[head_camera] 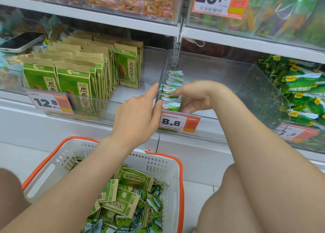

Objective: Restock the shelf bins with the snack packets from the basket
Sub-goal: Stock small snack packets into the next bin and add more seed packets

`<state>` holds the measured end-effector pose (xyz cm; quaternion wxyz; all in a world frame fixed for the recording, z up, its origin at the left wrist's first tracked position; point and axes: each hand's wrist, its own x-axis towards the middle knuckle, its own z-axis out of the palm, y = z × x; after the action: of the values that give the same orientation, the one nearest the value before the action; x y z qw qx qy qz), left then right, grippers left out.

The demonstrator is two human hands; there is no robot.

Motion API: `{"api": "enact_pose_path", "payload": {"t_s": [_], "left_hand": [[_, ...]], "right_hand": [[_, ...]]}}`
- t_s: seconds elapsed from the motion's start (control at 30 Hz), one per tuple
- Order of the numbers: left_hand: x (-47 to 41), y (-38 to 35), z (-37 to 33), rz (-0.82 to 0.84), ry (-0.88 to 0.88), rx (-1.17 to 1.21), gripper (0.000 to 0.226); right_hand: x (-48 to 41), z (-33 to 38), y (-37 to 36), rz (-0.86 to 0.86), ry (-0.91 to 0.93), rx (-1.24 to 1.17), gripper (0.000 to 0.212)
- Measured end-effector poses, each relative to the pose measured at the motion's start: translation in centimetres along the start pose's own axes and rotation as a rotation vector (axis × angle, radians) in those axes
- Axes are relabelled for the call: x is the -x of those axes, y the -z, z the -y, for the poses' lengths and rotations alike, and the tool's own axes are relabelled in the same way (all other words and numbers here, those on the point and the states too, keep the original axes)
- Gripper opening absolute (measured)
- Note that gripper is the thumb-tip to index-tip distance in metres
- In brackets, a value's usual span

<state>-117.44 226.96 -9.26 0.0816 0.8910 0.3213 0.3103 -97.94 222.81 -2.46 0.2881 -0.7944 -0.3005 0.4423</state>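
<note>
Head view: a basket (pixel 155 164), white with an orange rim, sits on the floor between the person's knees. It is part full of green packets (pixel 126 197) lying loose. Above it, on the lower shelf, a clear bin (pixel 219 77) carries an 8.8 tag (pixel 178 122) on its front wall. Inside, a row (pixel 173 90) of small green packets stands on edge against the bin's left wall, running front to back. The left hand (pixel 139 113) pinches the divider (pixel 162 77) between this bin and the one on its left, forefinger on one face and thumb on the other. The right hand (pixel 195 97) is inside the bin, fingers curled against the row's right side and forefinger laid across the packet tops. Brown-and-green bags (pixel 79 70) fill the left bin in upright files.
</note>
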Motion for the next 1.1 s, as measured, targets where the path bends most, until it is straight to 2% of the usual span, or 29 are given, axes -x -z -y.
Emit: {"api": "enact_pose_path", "payload": {"t_s": [0.07, 0.13, 0.2, 0.3, 0.43, 0.53, 0.6, 0.67, 0.77, 0.87, 1.0, 1.1], "left_hand": [[-0.1, 0.0, 0.1, 0.001, 0.004, 0.004, 0.049], [-0.1, -0.1, 0.2, -0.006, 0.007, 0.017, 0.049], [-0.2, -0.1, 0.4, -0.011, 0.002, 0.025, 0.050], [-0.4, -0.2, 0.7, -0.004, -0.006, 0.023, 0.056], [-0.3, -0.3, 0.8, -0.014, -0.017, 0.037, 0.056], [-0.4, -0.4, 0.9, -0.023, -0.012, 0.049, 0.056], [-0.4, -0.4, 0.9, -0.026, -0.013, 0.050, 0.056], [-0.4, -0.4, 0.9, -0.024, -0.019, 0.048, 0.056], [-0.3, -0.3, 0.9, -0.017, -0.028, 0.030, 0.056], [-0.3, -0.3, 1.1, -0.005, -0.029, 0.029, 0.056], [0.0, -0.1, 0.8, -0.003, -0.033, 0.054, 0.051], [0.1, -0.2, 0.5, -0.019, -0.029, 0.040, 0.052]], "right_hand": [[-0.3, 0.5, 0.8, -0.056, -0.022, -0.144, 0.065], [-1.2, 0.9, 1.1, -0.160, 0.001, -0.287, 0.065], [-2.0, 1.2, 0.5, -0.204, 0.010, -0.460, 0.056], [-2.2, 1.9, -0.5, -0.197, 0.003, -0.616, 0.030], [-3.7, 2.7, -1.0, -0.223, 0.012, -0.468, 0.033], [-5.6, 2.4, -1.2, -0.284, 0.052, -0.241, 0.030], [-10.8, 0.8, 0.2, -0.280, 0.037, -0.100, 0.042], [-11.9, 0.5, 0.6, -0.271, 0.014, -0.046, 0.046], [-9.0, 1.1, 0.3, -0.342, 0.022, -0.074, 0.037], [-3.9, 2.0, -0.9, -0.308, -0.002, -0.038, 0.046], [0.4, 2.0, -1.9, -0.265, -0.034, 0.198, 0.049], [1.3, 1.1, -2.4, -0.211, -0.014, 0.333, 0.036]]}}
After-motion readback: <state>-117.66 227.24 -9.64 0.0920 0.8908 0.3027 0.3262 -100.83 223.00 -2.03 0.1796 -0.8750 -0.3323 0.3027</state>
